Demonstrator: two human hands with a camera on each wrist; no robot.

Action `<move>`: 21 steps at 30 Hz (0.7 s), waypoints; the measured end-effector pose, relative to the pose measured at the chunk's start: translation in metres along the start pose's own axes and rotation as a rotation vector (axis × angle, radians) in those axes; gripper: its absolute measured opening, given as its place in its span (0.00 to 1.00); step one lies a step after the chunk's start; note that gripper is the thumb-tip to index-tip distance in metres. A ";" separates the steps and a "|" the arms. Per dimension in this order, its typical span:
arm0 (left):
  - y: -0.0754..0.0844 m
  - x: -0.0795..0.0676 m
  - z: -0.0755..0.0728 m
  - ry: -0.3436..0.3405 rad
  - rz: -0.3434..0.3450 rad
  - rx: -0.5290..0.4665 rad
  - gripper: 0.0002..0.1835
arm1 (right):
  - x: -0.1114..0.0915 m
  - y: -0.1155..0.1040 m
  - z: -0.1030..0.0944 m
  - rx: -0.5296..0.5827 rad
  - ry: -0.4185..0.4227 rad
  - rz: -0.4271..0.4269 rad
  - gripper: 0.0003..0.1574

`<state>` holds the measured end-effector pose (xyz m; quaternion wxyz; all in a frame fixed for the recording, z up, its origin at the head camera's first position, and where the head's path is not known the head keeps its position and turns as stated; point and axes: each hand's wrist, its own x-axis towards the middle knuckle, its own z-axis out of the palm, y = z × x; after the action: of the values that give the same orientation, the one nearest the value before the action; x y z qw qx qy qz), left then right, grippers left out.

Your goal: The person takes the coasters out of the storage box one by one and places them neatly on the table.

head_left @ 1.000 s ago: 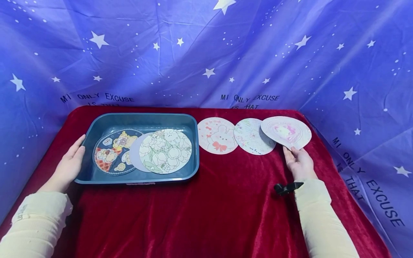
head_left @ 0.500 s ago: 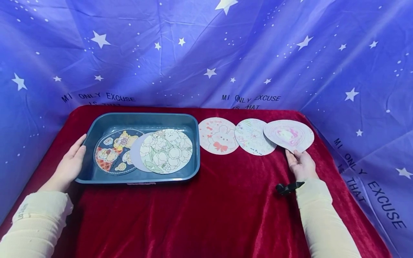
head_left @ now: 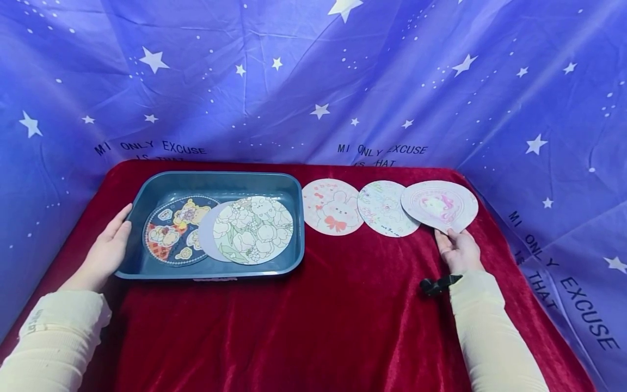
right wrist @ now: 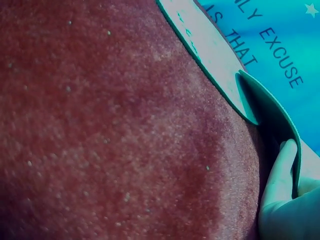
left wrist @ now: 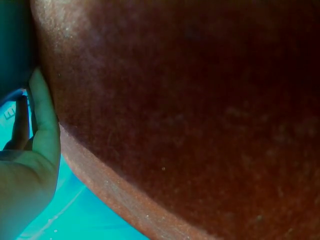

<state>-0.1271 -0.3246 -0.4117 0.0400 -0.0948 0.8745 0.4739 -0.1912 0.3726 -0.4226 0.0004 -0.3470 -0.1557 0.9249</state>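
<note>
My right hand (head_left: 460, 251) pinches the near edge of a round mat (head_left: 436, 202) with a pink character print. Its near edge bends where I hold it, and its left side overlaps a pale, scribble-patterned round mat (head_left: 384, 209). In the right wrist view, the held mat (right wrist: 274, 112) curves up off the red cloth, a finger beneath it. My left hand (head_left: 105, 245) rests with extended fingers against the left side of a dark blue tray (head_left: 215, 275). Inside lie a navy mat (head_left: 178, 239) with bear pictures, a plain lilac disc (head_left: 208, 234) and a green floral mat (head_left: 254, 231), partly overlapping.
Just right of the tray lies a round mat (head_left: 333, 207) with a rabbit and red bow. A red velvet cloth (head_left: 313, 321) covers the table. Blue star-printed curtains (head_left: 274, 109) stand behind and at both sides.
My right hand has moved slightly right and down with the pink-print mat, which shifted the same way and lies flatter. My left hand and the tray stay in place.
</note>
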 end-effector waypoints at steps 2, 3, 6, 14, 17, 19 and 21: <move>0.000 0.000 0.000 0.000 -0.003 0.000 0.31 | -0.001 0.000 0.000 -0.030 -0.003 -0.006 0.24; 0.000 0.000 0.000 0.000 -0.004 -0.001 0.31 | -0.001 0.000 -0.001 -0.044 -0.007 -0.009 0.23; 0.001 0.000 0.000 -0.002 -0.007 -0.001 0.31 | -0.002 -0.001 -0.002 -0.069 -0.039 -0.007 0.21; 0.001 0.000 0.000 -0.006 -0.014 0.003 0.31 | 0.000 -0.004 -0.008 -0.014 -0.098 0.022 0.28; 0.001 0.000 0.000 -0.006 -0.014 0.002 0.31 | 0.000 -0.004 -0.009 -0.016 -0.095 0.024 0.31; 0.001 -0.001 0.000 -0.010 -0.016 0.003 0.31 | 0.001 -0.004 -0.009 -0.030 -0.088 0.020 0.35; 0.002 -0.001 0.000 -0.008 -0.012 0.002 0.31 | 0.001 -0.004 -0.010 -0.040 -0.084 0.017 0.37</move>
<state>-0.1266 -0.3237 -0.4103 0.0465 -0.0980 0.8743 0.4730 -0.1860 0.3791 -0.4287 -0.0209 -0.3093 -0.1710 0.9353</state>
